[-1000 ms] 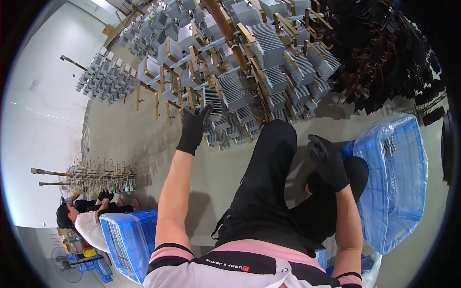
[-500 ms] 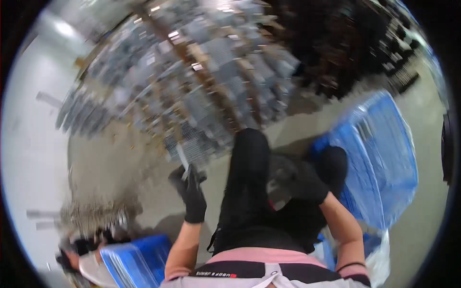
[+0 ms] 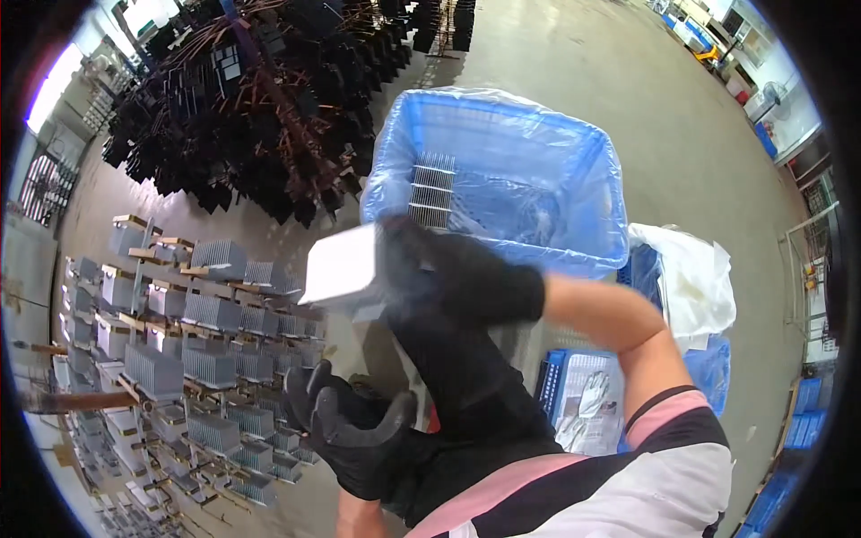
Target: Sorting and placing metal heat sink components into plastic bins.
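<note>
Grey floor (image 3: 646, 108), blue bin (image 3: 502, 117), finned blocks (image 3: 213, 312) hung at left. Right hand (image 3: 448, 269) clasping pale block (image 3: 343, 262) near bin; left hand (image 3: 354, 435) nearby, fingers spread.

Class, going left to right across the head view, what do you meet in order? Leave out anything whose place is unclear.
Grey finned parts, left hand, right hand, white sheeting, fan.
</note>
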Motion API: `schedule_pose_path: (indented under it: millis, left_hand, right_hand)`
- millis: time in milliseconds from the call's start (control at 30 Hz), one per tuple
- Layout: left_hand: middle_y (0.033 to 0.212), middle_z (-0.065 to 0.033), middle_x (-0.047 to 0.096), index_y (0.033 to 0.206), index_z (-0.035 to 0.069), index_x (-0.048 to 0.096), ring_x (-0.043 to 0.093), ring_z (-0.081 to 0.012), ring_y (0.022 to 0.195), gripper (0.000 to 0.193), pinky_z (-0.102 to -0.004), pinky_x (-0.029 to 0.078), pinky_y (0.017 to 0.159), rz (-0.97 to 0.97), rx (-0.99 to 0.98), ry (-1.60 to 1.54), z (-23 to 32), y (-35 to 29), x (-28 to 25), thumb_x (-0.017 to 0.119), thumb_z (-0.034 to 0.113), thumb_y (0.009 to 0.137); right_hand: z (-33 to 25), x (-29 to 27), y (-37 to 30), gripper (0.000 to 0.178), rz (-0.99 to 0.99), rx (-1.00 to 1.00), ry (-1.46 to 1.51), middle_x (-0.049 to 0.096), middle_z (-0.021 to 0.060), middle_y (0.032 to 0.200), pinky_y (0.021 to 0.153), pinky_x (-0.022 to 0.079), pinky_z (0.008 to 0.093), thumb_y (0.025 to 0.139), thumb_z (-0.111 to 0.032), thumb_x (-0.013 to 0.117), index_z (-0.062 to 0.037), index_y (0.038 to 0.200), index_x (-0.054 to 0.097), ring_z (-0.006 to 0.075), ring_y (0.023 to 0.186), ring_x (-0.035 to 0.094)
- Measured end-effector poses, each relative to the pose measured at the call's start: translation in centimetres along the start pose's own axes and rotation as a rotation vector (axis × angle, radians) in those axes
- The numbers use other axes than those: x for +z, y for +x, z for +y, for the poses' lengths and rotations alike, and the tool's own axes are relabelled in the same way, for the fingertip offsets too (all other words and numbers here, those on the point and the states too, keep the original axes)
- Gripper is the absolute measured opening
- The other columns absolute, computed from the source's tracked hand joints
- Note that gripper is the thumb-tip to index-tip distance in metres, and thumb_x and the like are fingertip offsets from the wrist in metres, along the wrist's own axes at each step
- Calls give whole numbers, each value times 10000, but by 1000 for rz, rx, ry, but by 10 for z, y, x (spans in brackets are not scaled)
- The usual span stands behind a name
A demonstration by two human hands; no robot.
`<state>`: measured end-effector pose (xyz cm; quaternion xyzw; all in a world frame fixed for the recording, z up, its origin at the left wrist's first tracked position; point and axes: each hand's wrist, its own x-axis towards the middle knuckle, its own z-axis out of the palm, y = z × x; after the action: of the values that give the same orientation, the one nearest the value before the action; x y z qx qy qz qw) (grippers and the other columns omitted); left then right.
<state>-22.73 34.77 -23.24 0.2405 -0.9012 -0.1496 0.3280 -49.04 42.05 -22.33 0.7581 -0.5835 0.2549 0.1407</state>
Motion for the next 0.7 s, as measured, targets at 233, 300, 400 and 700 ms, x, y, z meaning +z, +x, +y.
schedule_pose_path:
  millis: [233,300,400,700]
  left_hand:
    - [1218,-154,545,1231,15,520,510,-324,1168,552,-458,383,1032,-49,-455,-245,-64,-43,28,766,238,790]
    - [1233,-153,538,1238,18,509,512,-306,1165,538,-437,389,1030,37,-362,-97,-65,-43,23,754,226,806]
    - [1236,-154,530,1239,23,502,514,-298,1156,527,-430,393,1026,77,-332,-15,-77,-52,28,745,224,816]
    - [1242,-170,509,1240,44,502,499,-330,1142,535,-462,396,1012,-9,-354,124,-86,-54,38,752,270,824]
  right_hand:
    - [203,20,-101,609,-425,692,-99,571,244,1100,853,521,473,732,-146,686,-59,1296,472,417,1003,609]
    - [232,57,-116,603,-521,729,-137,535,278,1180,843,529,492,738,-149,675,-70,1302,477,438,1018,608]
    - [266,98,-137,597,-715,899,-179,517,276,1211,858,522,503,745,-139,654,-88,1312,477,435,1039,601]
    - [310,157,-176,702,-541,855,-202,505,245,1359,1041,428,477,784,-172,696,-91,1419,409,410,1262,486]
